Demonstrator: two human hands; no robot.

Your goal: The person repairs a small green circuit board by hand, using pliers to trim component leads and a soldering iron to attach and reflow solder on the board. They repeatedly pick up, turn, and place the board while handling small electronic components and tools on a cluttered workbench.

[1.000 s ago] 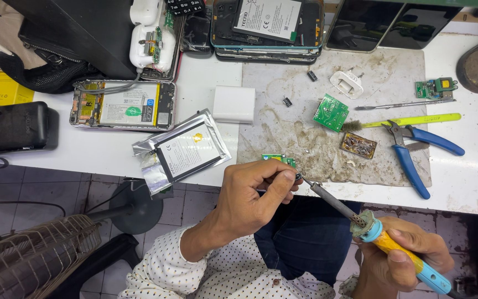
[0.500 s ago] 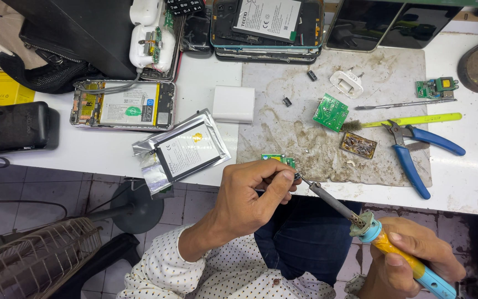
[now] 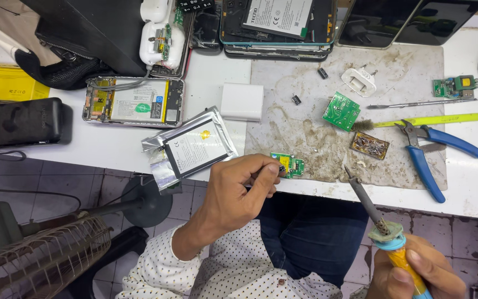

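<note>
My left hand [image 3: 238, 191] pinches a thin dark tool whose tip rests on a small green circuit board [image 3: 287, 164] at the near edge of the stained work mat [image 3: 305, 135]. My right hand [image 3: 416, 274], low at the right, grips the yellow and blue handle of a soldering iron [image 3: 373, 213]. The iron's tip points up and left, a little to the right of the small board and apart from it.
On the mat lie a green board [image 3: 341, 111], a white plug part [image 3: 359, 81], a wire-filled tin [image 3: 369, 145], a yellow brush [image 3: 421, 120] and blue pliers [image 3: 430, 152]. A silver battery pack [image 3: 190, 148], an opened phone [image 3: 134, 102] and a white block [image 3: 242, 102] sit left. A fan [image 3: 45, 260] stands below.
My right hand has drawn the soldering iron to the right, away from the small board. My left hand stays at the board.
</note>
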